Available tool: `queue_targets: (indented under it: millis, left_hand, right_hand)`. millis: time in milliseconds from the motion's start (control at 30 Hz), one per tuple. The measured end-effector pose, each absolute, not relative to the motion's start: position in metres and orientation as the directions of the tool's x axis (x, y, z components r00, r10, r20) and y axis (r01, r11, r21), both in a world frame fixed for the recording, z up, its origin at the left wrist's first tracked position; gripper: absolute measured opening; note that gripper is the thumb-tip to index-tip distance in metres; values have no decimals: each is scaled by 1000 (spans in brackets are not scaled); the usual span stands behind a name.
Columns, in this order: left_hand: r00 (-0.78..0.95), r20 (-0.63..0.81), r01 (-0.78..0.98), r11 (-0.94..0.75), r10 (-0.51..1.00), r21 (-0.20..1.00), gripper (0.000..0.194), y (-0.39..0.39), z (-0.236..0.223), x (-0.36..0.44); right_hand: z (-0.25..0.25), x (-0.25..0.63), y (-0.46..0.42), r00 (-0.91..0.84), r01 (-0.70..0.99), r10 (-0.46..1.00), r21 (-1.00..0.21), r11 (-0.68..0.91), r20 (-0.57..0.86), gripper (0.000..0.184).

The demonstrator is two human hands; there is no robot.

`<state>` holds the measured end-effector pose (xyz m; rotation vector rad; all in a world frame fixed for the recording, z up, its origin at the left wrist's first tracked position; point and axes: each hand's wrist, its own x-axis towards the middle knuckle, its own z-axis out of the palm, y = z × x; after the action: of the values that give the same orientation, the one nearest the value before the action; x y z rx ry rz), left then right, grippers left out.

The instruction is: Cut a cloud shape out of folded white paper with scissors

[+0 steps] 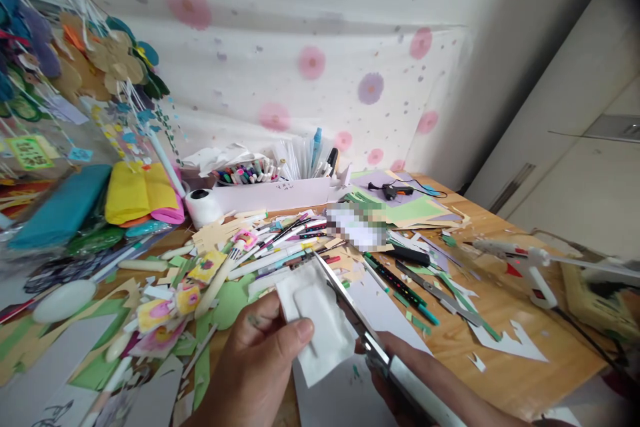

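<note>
Pinches white packet (323,317) in left grip (260,350), above tabletop (447,360). Has right grip (425,368) wrapped around bladed tool (374,347) along packet's edge. Can see markers (247,172), clear sleeves (295,159) behind white box's front panel (280,196).

A white packet-like piece (326,330), roughly rectangular and matte, is held in the left grip (263,343), tilted with its broad face upward above the tabletop (545,340). A raised, smaller rectangle stands out on that face; the right edge is uneven, the lower corner pointed. A long-bladed cutter (376,348) with a pale handle lies in the right grip (407,363), slanting up and leftward. Its narrow, pointed blade runs along the piece's upper right side; whether they touch cannot be told.
</note>
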<state>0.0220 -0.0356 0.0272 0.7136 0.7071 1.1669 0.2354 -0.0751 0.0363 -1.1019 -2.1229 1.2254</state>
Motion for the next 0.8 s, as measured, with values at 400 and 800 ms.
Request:
queue_targets:
  millis: [400,800]
  left_hand:
    - [320,3,-482,160,947,861,22,-36,20,17]
    - [317,30,-496,139,948,857,20,-33,16,15]
  right_hand:
    - [39,232,-73,-557,400,830,-873,279,9,68]
    - [24,235,-81,-502,433,865,-861,269,18,71]
